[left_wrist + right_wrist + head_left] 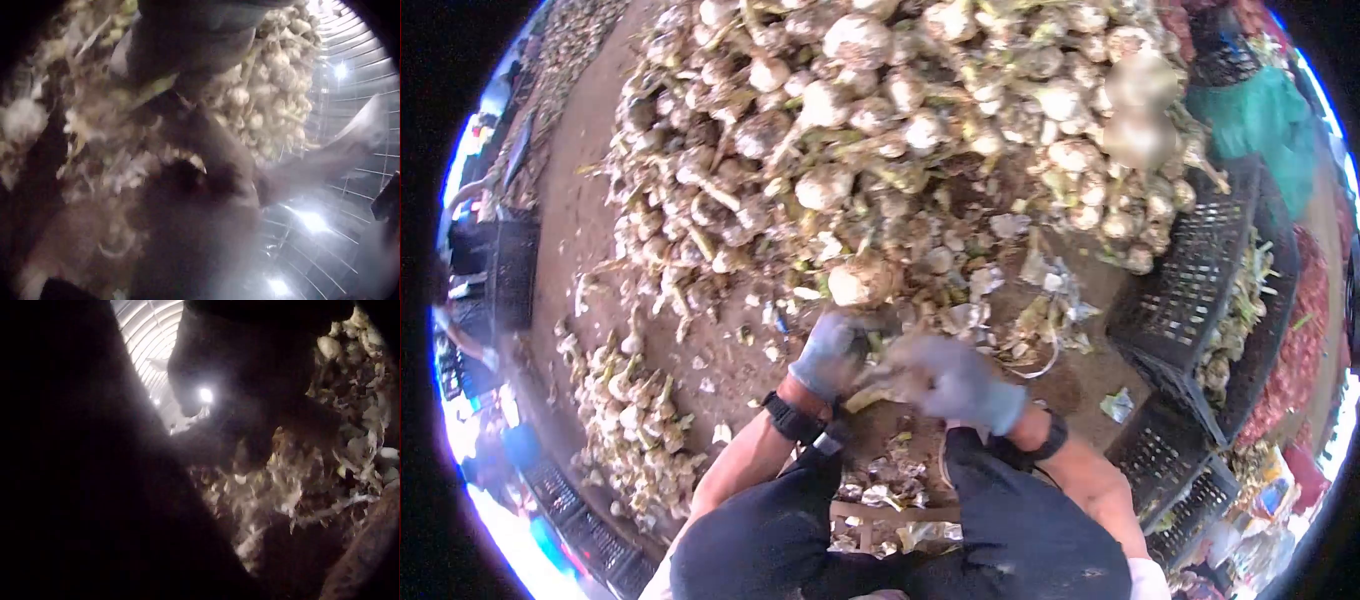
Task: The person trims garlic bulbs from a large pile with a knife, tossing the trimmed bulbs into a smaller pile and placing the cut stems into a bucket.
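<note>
In the head view, both hands wear pale grey-blue gloves and work close together between the knees. My left hand (pixel 832 355) has its fingers curled round garlic, and a pale yellowish garlic stalk (pixel 868 397) sticks out below, toward the right hand. My right hand (pixel 962 383) is blurred; I cannot tell whether it grips anything. A stretch of green stalk (pixel 153 90) shows beside a dark gloved shape in the left wrist view. Just beyond the hands lies a large garlic bulb (pixel 865 282). Much of the right wrist view is dark.
A big heap of garlic bulbs (pixel 820 105) with stems spreads ahead. A smaller pile of garlic (pixel 630 415) lies at left. Black plastic crates (pixel 1185 285) stand at right, one holding cut stalks (pixel 1245 325). Red mesh sacks (pixel 1300 340) lie beyond. Papery skins (pixel 890 480) litter the ground.
</note>
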Action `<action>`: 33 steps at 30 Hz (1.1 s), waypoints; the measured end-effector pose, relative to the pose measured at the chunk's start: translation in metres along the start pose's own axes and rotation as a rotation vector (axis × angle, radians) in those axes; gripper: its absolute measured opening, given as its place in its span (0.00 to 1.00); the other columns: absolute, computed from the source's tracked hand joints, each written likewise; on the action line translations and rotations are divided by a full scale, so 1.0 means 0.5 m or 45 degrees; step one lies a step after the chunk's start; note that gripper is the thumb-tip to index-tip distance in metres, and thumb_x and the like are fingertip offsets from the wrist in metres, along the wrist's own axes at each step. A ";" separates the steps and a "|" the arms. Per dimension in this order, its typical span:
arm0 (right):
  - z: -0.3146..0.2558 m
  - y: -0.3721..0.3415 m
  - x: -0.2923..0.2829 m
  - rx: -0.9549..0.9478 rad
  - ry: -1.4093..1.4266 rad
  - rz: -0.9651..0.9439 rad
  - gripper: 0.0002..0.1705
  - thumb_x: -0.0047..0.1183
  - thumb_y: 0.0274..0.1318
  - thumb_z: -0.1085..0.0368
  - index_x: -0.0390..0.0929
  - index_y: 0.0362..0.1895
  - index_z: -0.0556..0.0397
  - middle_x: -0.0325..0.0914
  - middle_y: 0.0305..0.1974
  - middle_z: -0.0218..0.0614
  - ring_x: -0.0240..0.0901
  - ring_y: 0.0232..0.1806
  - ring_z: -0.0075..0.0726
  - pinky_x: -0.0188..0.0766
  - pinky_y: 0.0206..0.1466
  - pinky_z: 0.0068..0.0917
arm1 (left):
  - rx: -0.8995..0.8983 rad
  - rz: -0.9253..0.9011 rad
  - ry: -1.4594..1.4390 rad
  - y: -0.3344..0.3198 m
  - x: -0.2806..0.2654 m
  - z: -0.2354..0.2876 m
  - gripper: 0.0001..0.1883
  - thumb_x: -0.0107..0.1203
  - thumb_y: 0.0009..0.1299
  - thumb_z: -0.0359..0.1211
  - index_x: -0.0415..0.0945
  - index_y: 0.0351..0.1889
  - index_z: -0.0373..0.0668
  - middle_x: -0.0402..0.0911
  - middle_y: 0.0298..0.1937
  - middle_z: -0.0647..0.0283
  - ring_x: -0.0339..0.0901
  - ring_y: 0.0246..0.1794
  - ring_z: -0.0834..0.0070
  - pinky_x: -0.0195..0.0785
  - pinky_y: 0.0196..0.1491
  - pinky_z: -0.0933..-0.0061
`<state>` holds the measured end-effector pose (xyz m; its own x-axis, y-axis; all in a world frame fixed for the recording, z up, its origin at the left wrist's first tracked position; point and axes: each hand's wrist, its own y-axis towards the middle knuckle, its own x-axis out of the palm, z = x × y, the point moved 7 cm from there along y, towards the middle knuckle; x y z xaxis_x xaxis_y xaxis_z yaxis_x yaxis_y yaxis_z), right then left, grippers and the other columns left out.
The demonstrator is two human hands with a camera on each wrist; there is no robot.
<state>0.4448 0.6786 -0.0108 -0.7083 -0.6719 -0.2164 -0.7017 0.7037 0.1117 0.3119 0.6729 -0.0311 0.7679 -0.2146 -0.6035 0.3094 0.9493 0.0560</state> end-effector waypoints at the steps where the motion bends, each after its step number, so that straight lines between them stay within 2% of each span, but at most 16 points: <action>1: -0.004 0.003 -0.042 0.018 -0.242 0.173 0.17 0.59 0.42 0.61 0.75 0.39 0.51 0.75 0.31 0.40 0.74 0.31 0.47 0.72 0.33 0.36 | 0.144 0.108 -0.108 -0.047 0.026 -0.114 0.09 0.54 0.63 0.32 0.78 0.40 0.42 0.80 0.36 0.60 0.77 0.38 0.65 0.71 0.39 0.68; 2: -0.018 0.008 -0.086 0.039 -0.491 0.350 0.20 0.60 0.40 0.60 0.74 0.40 0.51 0.75 0.30 0.40 0.75 0.30 0.47 0.72 0.32 0.37 | -0.178 0.236 -0.316 -0.004 -0.001 -0.108 0.13 0.54 0.61 0.28 0.75 0.45 0.40 0.79 0.37 0.59 0.77 0.39 0.63 0.71 0.40 0.66; 4: -0.010 0.029 -0.102 0.125 -0.692 0.238 0.20 0.60 0.39 0.59 0.74 0.40 0.52 0.74 0.29 0.40 0.75 0.28 0.47 0.72 0.30 0.38 | -0.695 0.383 -0.954 0.014 -0.016 -0.063 0.17 0.53 0.59 0.25 0.72 0.48 0.38 0.78 0.40 0.57 0.76 0.42 0.61 0.70 0.47 0.63; 5: -0.001 0.034 -0.104 0.224 -0.907 0.139 0.21 0.61 0.38 0.59 0.74 0.39 0.52 0.74 0.29 0.40 0.75 0.26 0.47 0.72 0.27 0.39 | -0.800 0.234 -0.814 -0.009 0.012 -0.089 0.21 0.53 0.56 0.24 0.70 0.51 0.36 0.78 0.45 0.56 0.74 0.48 0.58 0.64 0.56 0.60; 6: -0.006 0.039 -0.105 0.236 -0.903 0.153 0.21 0.61 0.38 0.59 0.74 0.39 0.52 0.74 0.29 0.40 0.75 0.26 0.47 0.72 0.27 0.39 | -0.596 0.092 -0.367 -0.011 0.021 -0.090 0.23 0.54 0.55 0.28 0.70 0.52 0.38 0.76 0.49 0.55 0.68 0.55 0.53 0.55 0.63 0.56; 8: -0.027 0.050 -0.086 0.158 -0.999 0.088 0.19 0.61 0.38 0.58 0.72 0.35 0.52 0.74 0.29 0.40 0.74 0.23 0.47 0.71 0.25 0.41 | -0.320 0.167 -0.056 -0.005 0.026 -0.051 0.23 0.55 0.54 0.32 0.73 0.51 0.41 0.74 0.52 0.55 0.63 0.59 0.51 0.50 0.65 0.53; 9: -0.033 0.051 -0.082 0.173 -1.030 0.059 0.19 0.61 0.37 0.56 0.71 0.32 0.52 0.73 0.26 0.41 0.74 0.23 0.47 0.70 0.24 0.40 | -0.320 0.159 -0.057 -0.010 0.025 -0.050 0.23 0.55 0.54 0.32 0.73 0.51 0.41 0.74 0.52 0.55 0.63 0.59 0.51 0.50 0.65 0.53; 11: -0.053 0.049 -0.077 0.191 -1.053 0.016 0.20 0.61 0.37 0.56 0.71 0.32 0.53 0.72 0.26 0.41 0.74 0.23 0.46 0.70 0.24 0.40 | 0.063 0.106 0.333 -0.003 0.003 0.018 0.22 0.48 0.58 0.24 0.74 0.52 0.47 0.76 0.52 0.60 0.70 0.55 0.60 0.56 0.62 0.58; 14: -0.045 0.053 -0.063 0.195 -1.081 -0.087 0.20 0.61 0.36 0.55 0.70 0.32 0.53 0.72 0.25 0.41 0.73 0.23 0.46 0.69 0.24 0.39 | -0.082 0.036 0.126 -0.010 0.002 0.011 0.21 0.49 0.59 0.31 0.74 0.53 0.51 0.74 0.55 0.62 0.66 0.58 0.57 0.53 0.64 0.54; 15: -0.038 0.055 -0.057 0.186 -1.089 -0.146 0.21 0.61 0.36 0.56 0.70 0.32 0.54 0.71 0.25 0.41 0.73 0.23 0.45 0.69 0.24 0.39 | -0.397 0.011 -0.500 -0.016 0.010 -0.022 0.20 0.49 0.60 0.36 0.75 0.52 0.50 0.72 0.57 0.60 0.63 0.60 0.57 0.50 0.65 0.53; 16: -0.034 0.057 -0.058 0.176 -1.064 -0.138 0.21 0.61 0.36 0.56 0.70 0.32 0.54 0.71 0.25 0.41 0.73 0.23 0.45 0.69 0.24 0.39 | -0.062 0.019 -0.193 -0.017 0.003 -0.007 0.20 0.50 0.60 0.35 0.75 0.52 0.50 0.73 0.55 0.61 0.65 0.58 0.57 0.54 0.63 0.54; 18: -0.027 0.053 -0.058 0.141 -1.016 -0.184 0.20 0.60 0.35 0.57 0.70 0.32 0.54 0.72 0.25 0.41 0.73 0.23 0.45 0.69 0.25 0.39 | -0.212 -0.035 -0.065 -0.048 0.026 -0.035 0.20 0.51 0.60 0.34 0.75 0.52 0.50 0.74 0.54 0.61 0.67 0.56 0.57 0.57 0.60 0.56; 25: 0.016 0.032 -0.090 0.187 -0.887 -0.091 0.20 0.59 0.33 0.61 0.71 0.34 0.57 0.74 0.28 0.44 0.73 0.27 0.53 0.71 0.31 0.41 | -0.181 -0.170 0.088 0.010 0.008 0.038 0.17 0.51 0.59 0.29 0.76 0.48 0.46 0.78 0.49 0.60 0.73 0.49 0.61 0.65 0.54 0.64; 29: 0.071 0.001 -0.098 0.150 -0.805 0.087 0.20 0.58 0.33 0.65 0.74 0.38 0.55 0.74 0.27 0.46 0.73 0.29 0.54 0.71 0.32 0.42 | -0.107 0.062 -0.161 0.022 0.021 0.035 0.14 0.48 0.60 0.21 0.76 0.44 0.38 0.81 0.41 0.60 0.77 0.42 0.70 0.69 0.47 0.71; 31: 0.090 -0.014 -0.104 0.157 -0.826 0.127 0.20 0.58 0.33 0.66 0.74 0.38 0.55 0.74 0.27 0.46 0.73 0.29 0.54 0.70 0.32 0.42 | -0.571 0.098 -0.809 0.023 0.048 0.006 0.15 0.47 0.59 0.17 0.76 0.43 0.35 0.82 0.39 0.62 0.77 0.41 0.78 0.70 0.44 0.75; 33: 0.078 -0.023 -0.111 0.139 -0.736 0.145 0.21 0.57 0.33 0.68 0.75 0.39 0.55 0.74 0.28 0.46 0.73 0.29 0.55 0.70 0.32 0.42 | -0.598 0.058 -0.857 0.028 0.049 0.024 0.16 0.46 0.58 0.16 0.76 0.43 0.35 0.82 0.38 0.62 0.77 0.40 0.78 0.70 0.44 0.76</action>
<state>0.4951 0.7168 -0.0377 -0.6005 -0.3777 -0.7048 -0.5897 0.8044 0.0714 0.3418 0.6783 -0.0356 0.9923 -0.1236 0.0057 0.1174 0.9255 -0.3601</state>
